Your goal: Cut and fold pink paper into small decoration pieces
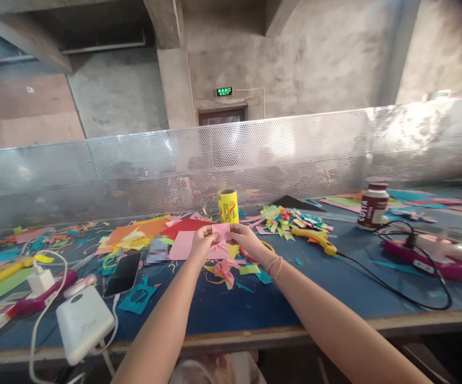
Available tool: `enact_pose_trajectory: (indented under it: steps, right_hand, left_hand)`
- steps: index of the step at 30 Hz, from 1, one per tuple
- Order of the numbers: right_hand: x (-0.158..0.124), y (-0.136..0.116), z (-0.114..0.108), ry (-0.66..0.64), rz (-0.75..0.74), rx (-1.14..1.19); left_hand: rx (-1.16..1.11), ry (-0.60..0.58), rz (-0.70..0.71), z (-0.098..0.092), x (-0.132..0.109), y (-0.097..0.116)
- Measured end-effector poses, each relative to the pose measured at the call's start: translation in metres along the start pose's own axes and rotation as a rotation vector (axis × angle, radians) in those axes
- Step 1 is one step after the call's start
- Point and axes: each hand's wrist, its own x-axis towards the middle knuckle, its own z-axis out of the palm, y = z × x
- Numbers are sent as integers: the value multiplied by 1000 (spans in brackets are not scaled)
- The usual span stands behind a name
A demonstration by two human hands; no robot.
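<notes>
Between my two hands a small piece of pink paper (220, 232) is held up over the table. My left hand (202, 239) pinches its left edge, and my right hand (242, 237) grips the right edge. Just behind it stands a yellow cylindrical tube (228, 207), upright. Below the hands lies a crumpled pink paper shape (225, 271) among small green and blue scraps. A larger pink sheet (180, 246) rests beside my left hand, partly hidden by it.
A yellow glue gun (316, 240) with a black cord and a brown bottle (372, 207) are on the right. To the left lie a phone (122, 274), a white power bank (84, 322) and a power strip (47, 293). A perforated metal screen (146, 170) borders the table.
</notes>
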Motion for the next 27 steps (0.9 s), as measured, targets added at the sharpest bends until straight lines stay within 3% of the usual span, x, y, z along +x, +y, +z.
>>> enact_pose_trajectory:
  steps: [8,14,21,27]
  right_hand:
    - [0,-2,-3,1,60,215]
    - [0,-3,-3,-27,64,278]
    - [1,1,-3,-27,-44,78]
    - [1,3,-4,15,-46,34]
  left_hand:
    - [-212,-16,-124,0,-2,4]
    - [-226,-19,-134,-2,1,3]
    - [-202,-15,-126,1,0,5]
    - [-131,45,-87,2,0,4]
